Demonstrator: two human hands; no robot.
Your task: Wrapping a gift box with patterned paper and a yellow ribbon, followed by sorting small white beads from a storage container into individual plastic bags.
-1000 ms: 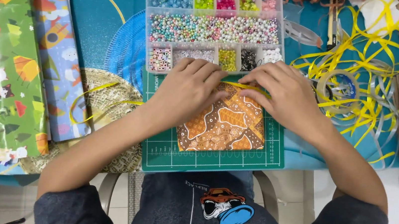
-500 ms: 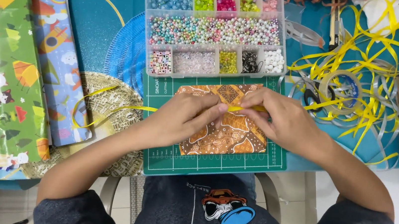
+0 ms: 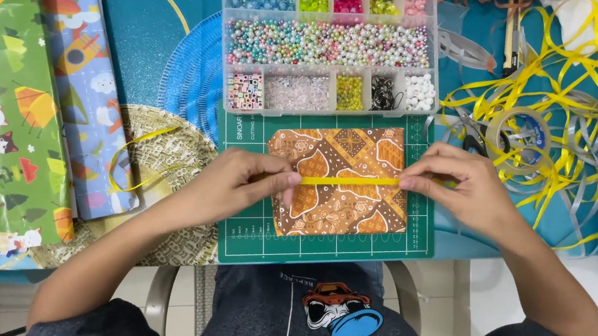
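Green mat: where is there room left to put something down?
The green mat shows a bare strip below the brown patterned packet, toward the person. The blue surface between the wrapping paper rolls and bead box is bare too. The right side is crowded with yellow ribbon.

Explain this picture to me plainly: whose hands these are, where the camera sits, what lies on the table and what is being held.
There is no machine here: a seated person works with two bare hands, filmed by a camera worn on their head and looking down. The left hand and right hand each pinch one end of a thin yellow ribbon, pulled straight across a flat packet wrapped in brown patterned paper. The packet lies on a green cutting mat. Behind it sits a clear plastic box of coloured beads. To the person's right lie a tangle of loose yellow ribbon and a roll of clear tape; to their left, rolls of colourful printed wrapping paper.
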